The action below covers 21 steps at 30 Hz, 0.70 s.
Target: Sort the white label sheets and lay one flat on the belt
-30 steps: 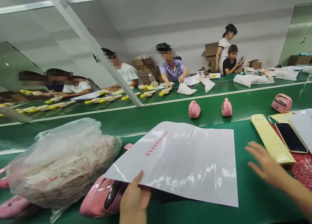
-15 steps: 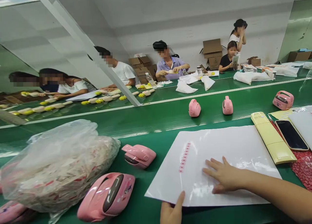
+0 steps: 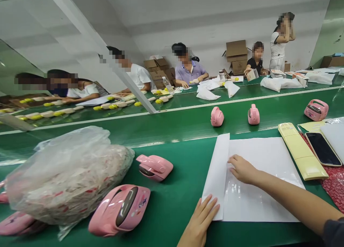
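Note:
A glossy white sheet [image 3: 263, 175] lies flat on the green table [image 3: 177, 168] in front of me, its left strip folded over. My left hand [image 3: 200, 222] lies open with its fingers stretched flat on the fold's near corner. My right hand [image 3: 242, 168] presses on the fold's edge near the middle, fingers curled down against the paper. Two pink handheld devices [image 3: 119, 211] [image 3: 154, 167] rest to the left of the sheet.
A clear plastic bag [image 3: 67, 175] full of small pieces sits at the left. Yellow strips [image 3: 302, 154], a black phone [image 3: 322, 148] and red bubble wrap [image 3: 334, 184] lie at the right. Pink devices [image 3: 217, 116] stand on the belt beyond. Several people work across it.
The sheet came down from over the pink devices and slid right onto the table. Its left strip, with the red marks, got folded over, and both hands settled on the fold.

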Each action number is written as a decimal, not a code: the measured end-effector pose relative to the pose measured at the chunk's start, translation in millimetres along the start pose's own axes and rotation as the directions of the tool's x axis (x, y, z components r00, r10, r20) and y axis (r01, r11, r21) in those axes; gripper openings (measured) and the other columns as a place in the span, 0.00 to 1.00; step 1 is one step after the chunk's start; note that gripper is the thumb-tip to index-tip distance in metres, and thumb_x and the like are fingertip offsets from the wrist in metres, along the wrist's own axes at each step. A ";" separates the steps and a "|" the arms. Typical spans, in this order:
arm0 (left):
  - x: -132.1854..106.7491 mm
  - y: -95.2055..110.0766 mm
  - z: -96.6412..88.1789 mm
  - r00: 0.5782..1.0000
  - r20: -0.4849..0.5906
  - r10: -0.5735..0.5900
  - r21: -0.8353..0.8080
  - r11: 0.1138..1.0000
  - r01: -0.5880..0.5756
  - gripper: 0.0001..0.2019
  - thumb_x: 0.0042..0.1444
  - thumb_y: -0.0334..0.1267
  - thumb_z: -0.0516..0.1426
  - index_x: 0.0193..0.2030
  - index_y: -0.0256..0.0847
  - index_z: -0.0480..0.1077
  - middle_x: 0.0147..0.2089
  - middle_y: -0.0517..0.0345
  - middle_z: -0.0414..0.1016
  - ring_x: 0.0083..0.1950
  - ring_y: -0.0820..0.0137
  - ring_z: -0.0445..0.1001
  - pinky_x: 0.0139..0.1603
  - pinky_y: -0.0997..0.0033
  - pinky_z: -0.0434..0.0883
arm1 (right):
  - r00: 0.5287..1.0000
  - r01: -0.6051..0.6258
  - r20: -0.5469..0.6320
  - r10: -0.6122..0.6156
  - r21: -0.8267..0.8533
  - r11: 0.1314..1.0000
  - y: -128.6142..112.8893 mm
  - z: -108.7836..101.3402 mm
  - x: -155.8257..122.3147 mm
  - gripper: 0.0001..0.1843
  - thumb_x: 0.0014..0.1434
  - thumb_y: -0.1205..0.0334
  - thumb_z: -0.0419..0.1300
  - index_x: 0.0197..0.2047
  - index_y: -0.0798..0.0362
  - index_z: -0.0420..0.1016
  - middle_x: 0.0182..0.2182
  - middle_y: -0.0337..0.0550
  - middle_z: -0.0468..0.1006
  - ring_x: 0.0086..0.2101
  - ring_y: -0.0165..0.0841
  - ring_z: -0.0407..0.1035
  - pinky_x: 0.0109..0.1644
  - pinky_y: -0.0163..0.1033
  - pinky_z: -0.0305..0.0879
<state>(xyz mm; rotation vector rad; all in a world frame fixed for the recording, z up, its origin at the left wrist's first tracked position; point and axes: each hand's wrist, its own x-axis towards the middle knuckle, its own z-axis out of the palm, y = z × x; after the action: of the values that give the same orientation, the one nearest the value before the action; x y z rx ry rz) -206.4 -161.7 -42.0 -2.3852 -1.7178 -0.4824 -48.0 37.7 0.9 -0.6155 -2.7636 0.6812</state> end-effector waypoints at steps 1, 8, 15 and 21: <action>-0.5 -2.0 0.5 1.000 0.026 0.013 0.002 1.000 -0.013 0.32 0.56 0.20 0.42 0.65 0.51 0.48 0.59 0.60 0.66 0.62 0.67 0.59 0.60 0.61 0.59 | 0.999 0.001 -0.044 -0.002 -0.011 1.000 -2.9 1.6 6.1 0.21 0.61 0.67 0.49 0.57 0.62 0.63 0.56 0.62 0.65 0.55 0.44 0.60 0.56 0.50 0.59; 4.0 -1.9 -10.3 0.994 0.080 -0.071 -0.091 0.993 0.078 0.29 0.52 0.23 0.44 0.60 0.50 0.60 0.57 0.58 0.69 0.59 0.65 0.65 0.58 0.58 0.62 | 0.972 0.166 0.185 -0.148 -0.088 0.982 -12.7 24.6 39.9 0.31 0.60 0.53 0.54 0.64 0.54 0.53 0.64 0.55 0.50 0.63 0.47 0.43 0.61 0.61 0.46; 36.6 -12.1 6.8 0.977 -0.006 -0.212 0.003 0.977 0.212 0.20 0.61 0.42 0.46 0.57 0.42 0.64 0.57 0.49 0.68 0.57 0.61 0.66 0.54 0.59 0.66 | 0.970 0.168 0.199 -0.138 -0.145 0.975 -10.8 22.2 41.6 0.26 0.63 0.54 0.50 0.62 0.50 0.55 0.63 0.52 0.53 0.62 0.45 0.47 0.60 0.66 0.44; 25.8 -23.4 29.1 0.991 0.045 -0.127 0.104 0.987 0.121 0.23 0.60 0.43 0.47 0.62 0.44 0.56 0.59 0.51 0.64 0.59 0.60 0.64 0.53 0.60 0.68 | 0.964 0.226 0.168 -0.205 -0.123 0.966 -31.5 39.6 49.8 0.20 0.65 0.63 0.44 0.58 0.57 0.63 0.60 0.52 0.60 0.62 0.39 0.49 0.62 0.54 0.50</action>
<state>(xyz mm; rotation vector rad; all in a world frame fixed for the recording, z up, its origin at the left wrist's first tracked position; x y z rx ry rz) -216.3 -122.0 -61.4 -2.2493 -1.8739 -0.3439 -115.3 19.4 -12.2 -0.2888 -2.9830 0.5081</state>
